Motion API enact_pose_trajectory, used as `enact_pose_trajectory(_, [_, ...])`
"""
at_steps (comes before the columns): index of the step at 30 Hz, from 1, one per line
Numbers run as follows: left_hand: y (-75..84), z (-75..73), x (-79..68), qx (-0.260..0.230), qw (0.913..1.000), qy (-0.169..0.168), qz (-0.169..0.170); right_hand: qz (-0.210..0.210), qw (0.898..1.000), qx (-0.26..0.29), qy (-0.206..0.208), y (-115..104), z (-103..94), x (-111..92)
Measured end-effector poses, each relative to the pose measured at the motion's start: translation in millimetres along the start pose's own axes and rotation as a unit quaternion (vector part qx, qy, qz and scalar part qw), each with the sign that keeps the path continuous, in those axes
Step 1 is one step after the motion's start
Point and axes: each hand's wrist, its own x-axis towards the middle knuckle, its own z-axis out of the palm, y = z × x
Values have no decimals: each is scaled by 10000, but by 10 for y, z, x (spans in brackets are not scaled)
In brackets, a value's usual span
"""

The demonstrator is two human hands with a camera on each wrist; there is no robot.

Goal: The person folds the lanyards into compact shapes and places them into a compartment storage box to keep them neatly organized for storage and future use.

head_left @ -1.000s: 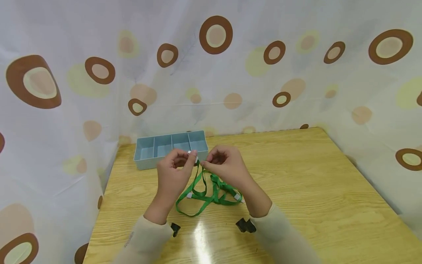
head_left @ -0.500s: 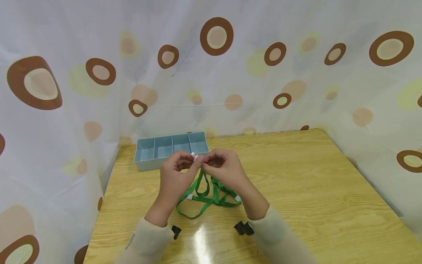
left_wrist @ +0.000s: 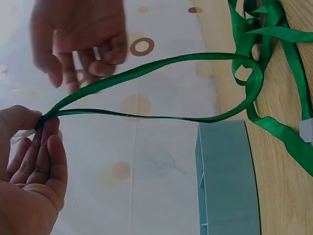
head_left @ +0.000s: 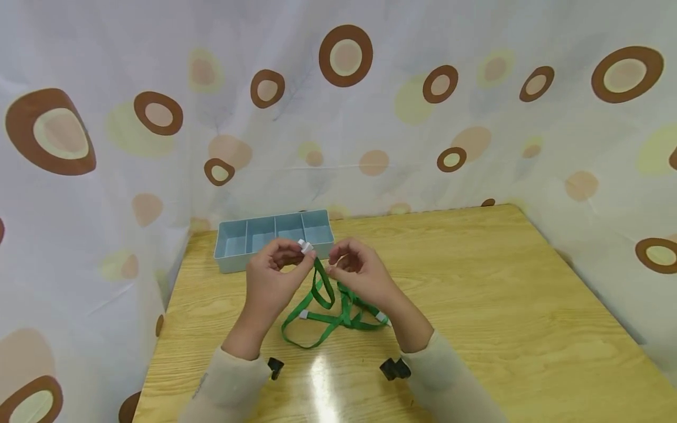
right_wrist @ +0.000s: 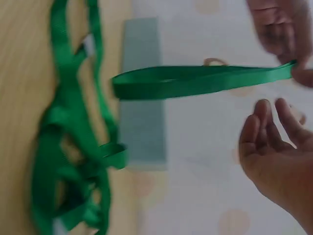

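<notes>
Between its thumb and fingers my left hand (head_left: 272, 279) pinches a green lanyard (head_left: 330, 294) beside its white plastic end piece (head_left: 305, 247). From that grip the lanyard hangs in a narrow loop, seen sideways in the left wrist view. My right hand (head_left: 365, 276) hovers just to the right with fingers loosely bent and apart from the ribbon. Nothing sits between its fingertips in the right wrist view (right_wrist: 279, 152). Below, more green lanyard ribbon (head_left: 346, 319) lies tangled on the table, with white pieces (head_left: 304, 314) on it.
Behind my left hand stands a light blue divided tray (head_left: 233, 265) with several compartments. The wooden table (head_left: 492, 305) ends at a patterned curtain (head_left: 402, 141) on the back and sides. Black mounts (head_left: 395, 369) are at the wrists.
The hands met at the white piece half a second ago. Now they have parted: the right hand let go, and the left moved slightly left with the lanyard loop.
</notes>
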Motion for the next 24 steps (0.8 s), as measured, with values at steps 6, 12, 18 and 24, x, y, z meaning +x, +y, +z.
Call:
enact_pose_trajectory(6, [26, -66, 29, -215, 9996, 196, -13, 599, 9901, -522, -1158, 427, 46, -28])
enact_pose_trajectory(12, [39, -97, 66, -449, 9978, 456, -198, 627, 9882, -512, -1300, 595, 98, -31])
enact_pose_trajectory(18, [24, -168, 100, -575, 9953, 773, -7, 557, 9877, -397, -1403, 615, 121, 8])
enact_pose_trajectory(24, [23, -320, 171, -695, 9891, 1300, 25, 569, 9931, -13, -1025, 648, 118, -16])
